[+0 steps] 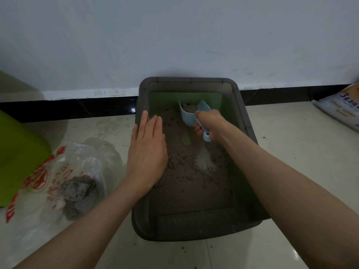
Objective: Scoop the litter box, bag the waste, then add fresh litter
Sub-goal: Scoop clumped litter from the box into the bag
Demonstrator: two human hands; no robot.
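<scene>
Here, left hand [147, 150] over box rim [140, 117]

Your right hand [208, 124] grips the blue scoop [191, 115] (some litter inside) at frame centre; your left hand [147, 150] lies flat over the grey litter box [141, 105].

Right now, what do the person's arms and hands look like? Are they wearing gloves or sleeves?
No gloves and no sleeves show. Both forearms are bare all the way to the picture's edge. The left hand and the right hand are bare too. I see no watch, ring, bracelet or markings on either one.
</scene>
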